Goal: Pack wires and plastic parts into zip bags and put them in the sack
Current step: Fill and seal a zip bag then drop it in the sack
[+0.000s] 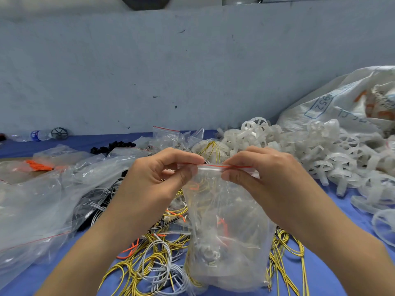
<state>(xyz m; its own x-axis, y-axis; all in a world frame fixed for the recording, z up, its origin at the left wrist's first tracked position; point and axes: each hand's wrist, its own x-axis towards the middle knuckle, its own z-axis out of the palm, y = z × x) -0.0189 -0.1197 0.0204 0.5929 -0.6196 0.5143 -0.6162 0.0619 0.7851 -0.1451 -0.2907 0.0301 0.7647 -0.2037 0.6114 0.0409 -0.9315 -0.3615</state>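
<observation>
Clear zip bag [226, 231] pinched at top edge.

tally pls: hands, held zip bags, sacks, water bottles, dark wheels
Hands: 2 (left hand, right hand)
Held clear zip bag, red strip: 1
White woven sack: 1
Clear plastic water bottle: 1
Dark grey spoked wheel: 1
Total: 6

A bare left hand [158, 174] and a bare right hand [263, 174] are shown. Each is joined to an uncovered forearm, the left forearm [96, 242] and the right forearm [333, 236], both cut off by the lower frame edge. Short nails can just be made out on the thumbs [184, 176], and fine creases are seen over the knuckles [277, 159].
</observation>
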